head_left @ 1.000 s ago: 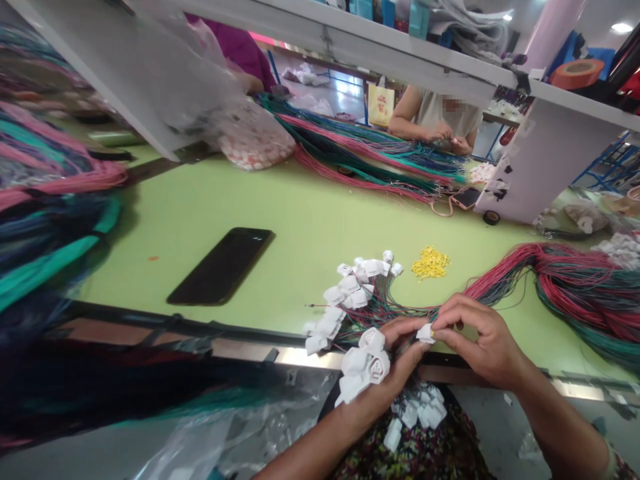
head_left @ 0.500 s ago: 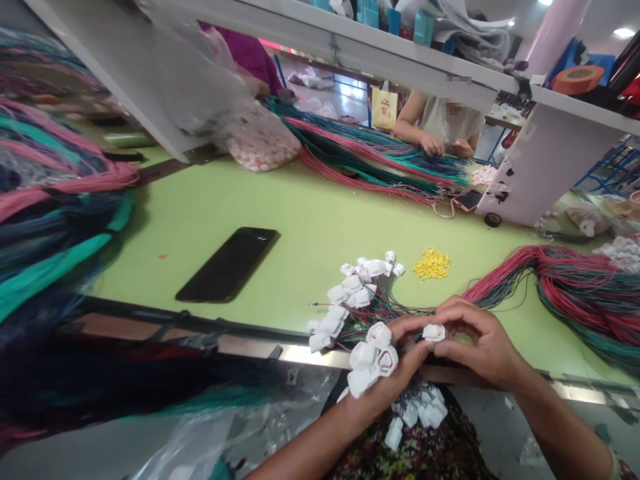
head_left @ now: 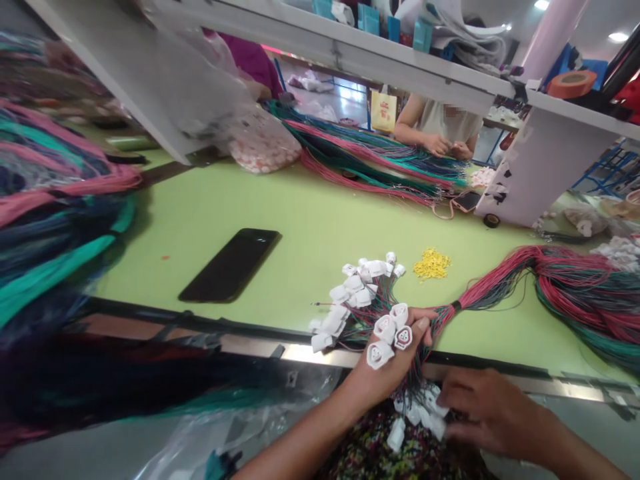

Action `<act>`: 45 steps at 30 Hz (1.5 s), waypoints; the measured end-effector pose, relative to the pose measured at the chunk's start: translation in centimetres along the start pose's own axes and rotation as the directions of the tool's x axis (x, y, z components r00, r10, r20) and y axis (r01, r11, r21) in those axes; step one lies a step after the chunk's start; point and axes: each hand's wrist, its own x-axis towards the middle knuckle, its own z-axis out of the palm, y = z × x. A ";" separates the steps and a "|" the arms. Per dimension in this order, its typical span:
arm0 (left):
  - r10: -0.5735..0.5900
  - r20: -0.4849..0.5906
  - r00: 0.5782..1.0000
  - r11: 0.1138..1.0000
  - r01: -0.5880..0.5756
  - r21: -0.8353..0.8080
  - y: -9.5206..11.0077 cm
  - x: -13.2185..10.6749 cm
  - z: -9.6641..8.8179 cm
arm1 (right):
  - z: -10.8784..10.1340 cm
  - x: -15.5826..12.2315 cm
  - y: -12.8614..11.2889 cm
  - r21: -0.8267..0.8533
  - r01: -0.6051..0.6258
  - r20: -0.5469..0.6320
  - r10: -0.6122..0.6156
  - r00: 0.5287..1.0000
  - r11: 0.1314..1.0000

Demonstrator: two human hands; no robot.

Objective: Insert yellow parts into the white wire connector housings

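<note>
White plastic wire connectors are clustered in the person's left hand, whose fingers curl closed around the wires behind them; this grip appears to keep three connector faces turned up toward our view, just above the edge of the green worktable. We see the right hand low beyond that edge, its fingers bent over further connectors above the person's patterned lap; whether they grip anything we cannot tell. The held wires join a pink and teal wire bundle lying along the table. Nearby, a fanned cluster of connectors lies beside a small pile of yellow pieces, seemingly spread for easy reach. At the far side, we note a clear plastic bag filled with pale small items.
</note>
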 end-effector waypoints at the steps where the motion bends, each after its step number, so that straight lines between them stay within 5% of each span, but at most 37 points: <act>1: -0.005 0.025 1.000 1.000 0.005 0.021 0.2 -0.1 0.2 | -0.5 0.4 0.0 0.051 -0.025 -0.090 0.030 0.996 0.998; 6: 0.006 0.138 0.990 1.000 -0.004 -0.018 1.0 -0.2 0.6 | -2.3 4.1 -1.2 0.279 0.026 -0.514 0.126 0.849 0.960; 11: 0.076 0.169 0.983 0.996 -0.067 -0.057 0.6 -0.4 0.7 | -1.7 6.8 -1.7 0.345 0.074 -0.592 0.156 0.791 0.936; 16: -0.108 0.080 0.991 0.973 0.122 -0.194 -0.8 -1.4 0.4 | -1.6 6.0 0.2 0.397 0.000 -0.598 0.259 0.758 0.918; 18: -0.157 0.070 0.985 0.944 0.170 -0.282 -1.0 -1.6 0.2 | -1.9 5.5 0.8 0.406 0.015 -0.590 0.249 0.769 0.914; 23: -0.232 0.050 0.971 0.912 0.236 -0.335 -1.0 -1.5 0.1 | -3.0 6.1 3.3 0.446 0.006 -0.421 0.204 0.884 0.895; 27: -0.249 0.083 0.965 0.907 0.263 -0.328 -1.2 -1.6 0.1 | -2.7 8.8 7.7 0.293 -0.273 -0.336 0.366 0.868 0.916; 31: -0.244 0.054 0.968 0.918 0.249 -0.310 -1.6 -1.8 0.0 | -1.6 11.0 11.0 0.200 -0.311 -0.296 0.360 0.885 0.929; 38: -0.282 0.040 0.959 0.906 0.280 -0.319 -1.9 -2.0 0.1 | -1.2 11.3 10.9 0.210 -0.256 -0.230 0.302 0.925 0.944; 45: -0.303 0.035 0.952 0.877 0.293 -0.380 -2.0 -2.2 0.6 | -1.1 11.4 10.8 0.248 -0.242 -0.258 0.305 0.917 0.938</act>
